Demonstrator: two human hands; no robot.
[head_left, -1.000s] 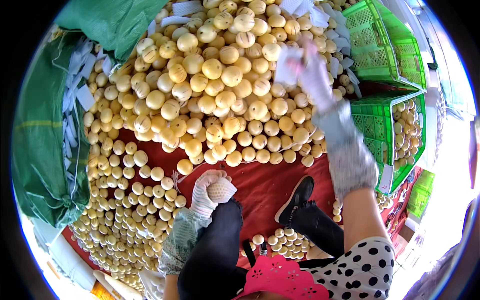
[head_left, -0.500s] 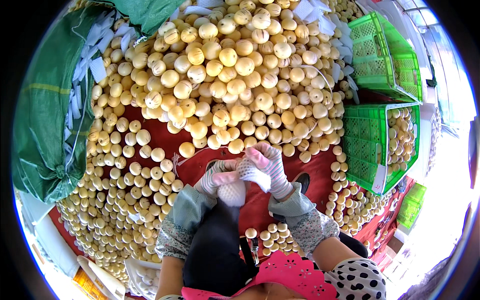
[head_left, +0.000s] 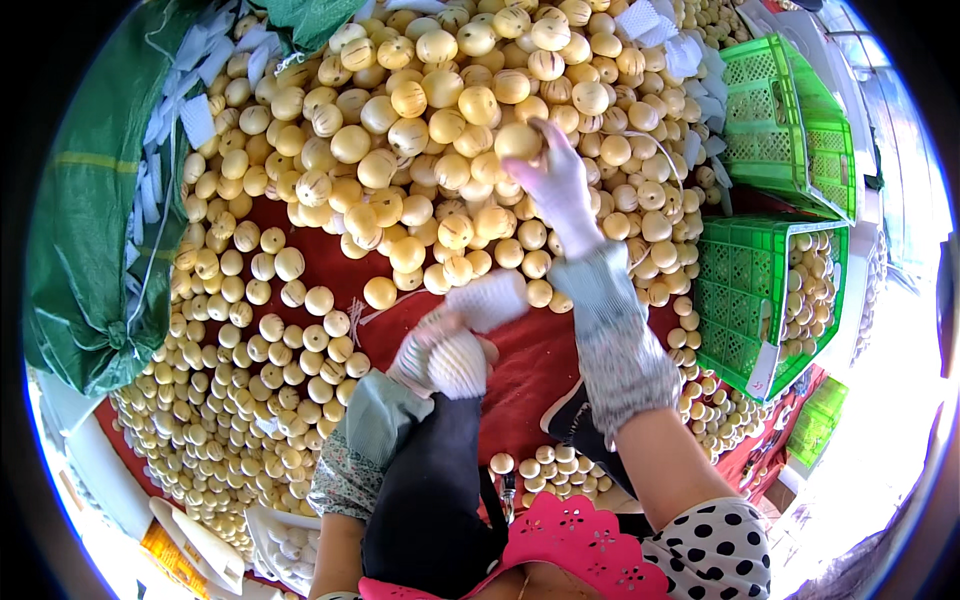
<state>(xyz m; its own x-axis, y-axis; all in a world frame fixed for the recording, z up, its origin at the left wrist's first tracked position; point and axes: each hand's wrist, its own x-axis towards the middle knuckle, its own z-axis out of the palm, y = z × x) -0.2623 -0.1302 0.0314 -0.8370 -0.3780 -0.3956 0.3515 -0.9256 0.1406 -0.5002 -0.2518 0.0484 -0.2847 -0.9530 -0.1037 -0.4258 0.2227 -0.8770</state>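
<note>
My left hand [head_left: 428, 345], in a striped glove, is closed above my dark-trousered leg. It holds a white foam net [head_left: 458, 365] bulging round as if over a fruit. A second white foam net sleeve [head_left: 488, 301] sticks out from its fingers toward the heap. My right hand [head_left: 563, 190] reaches forward over the heap, its fingers and thumb around a pale yellow pepino melon [head_left: 518, 144]. Around that melon lies a large heap of pepino melons [head_left: 408, 137], many with purple-brown streaks. Whatever lies inside the rounded net is hidden.
Green plastic crates [head_left: 738, 290] stand at the right, one holding melons. A green woven sack [head_left: 90, 230] is at the left, beside loose foam nets [head_left: 198, 120]. More melons [head_left: 250, 430] cover the red ground cloth [head_left: 520, 355] at left. A white container [head_left: 285, 545] sits at the lower left.
My right hand has left the foam nets and moved forward to the heap, where it now grips a melon. My left hand stays near my leg with the nets.
</note>
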